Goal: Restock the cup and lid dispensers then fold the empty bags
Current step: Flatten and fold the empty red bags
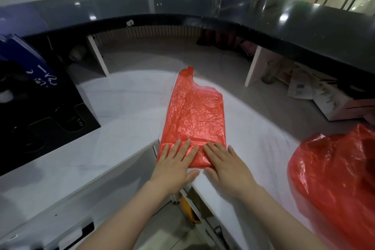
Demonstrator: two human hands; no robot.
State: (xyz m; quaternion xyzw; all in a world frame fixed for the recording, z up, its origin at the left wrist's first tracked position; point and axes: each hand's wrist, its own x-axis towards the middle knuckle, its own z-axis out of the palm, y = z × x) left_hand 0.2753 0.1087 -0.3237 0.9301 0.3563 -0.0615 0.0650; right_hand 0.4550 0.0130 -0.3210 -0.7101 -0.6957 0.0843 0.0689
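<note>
A red plastic bag (193, 115) lies flattened on the white counter (125, 107), stretching straight away from the hands, its handle end farthest from them and its near end doubled over into a narrow fold. The left hand (175, 165) lies flat on the left part of that fold, fingers straight and slightly spread, thumb out on the bare counter just below the bag's edge. The right hand (225, 165) lies flat beside it on the right part of the fold, fingers straight and close together, the two sets of fingertips nearly meeting at the middle of the bag. Neither hand grips anything; both press down.

Well to the right of the right hand, a second red bag (332, 178) sits loose and puffed up on the counter. Far to the left of the left hand stands a dark machine (40, 111). Beyond the hands, a dark curved upper counter (223, 10) arches over the work surface.
</note>
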